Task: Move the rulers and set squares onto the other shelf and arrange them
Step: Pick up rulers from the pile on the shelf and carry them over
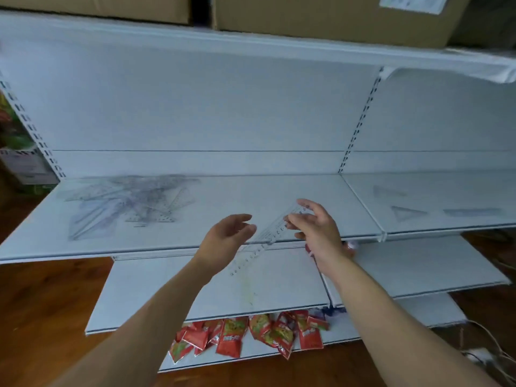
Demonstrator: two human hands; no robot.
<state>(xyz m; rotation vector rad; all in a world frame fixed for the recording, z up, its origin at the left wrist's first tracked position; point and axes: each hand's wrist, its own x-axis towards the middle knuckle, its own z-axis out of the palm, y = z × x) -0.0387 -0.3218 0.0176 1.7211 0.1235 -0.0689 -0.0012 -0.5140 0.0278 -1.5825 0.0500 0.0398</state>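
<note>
Right hand [314, 229] pinches clear ruler [266, 243] near top end; left hand [226, 236] open beside it, contact unclear. Best: carry to right shelf [460, 191], lay flat alongside placed ruler [472, 211], edges parallel.

Looks like a small shop tbh, or its stockroom. Main giveaway: white metal gondola shelving [173, 248] filling the middle of the frame, i.e. the retail kind w/ slotted uprights [360, 118] and flat back panels, several tiers deep. Brown cardboard boxes [321, 15] sit along the top edge of the frame on the highest shelf, one w/ a paper label. On the bottom tier, lower centre, there's a heap of red snack packets [231, 339], all the same type, so stock imo. A pile of clear rulers and set squares [125, 202] lies mid left, w/ a few more set squares [407, 212] laid apart at mid right. Colourful packaged goods [14, 129] at far left, and a dark wood floor [42, 297] underneath.
</note>
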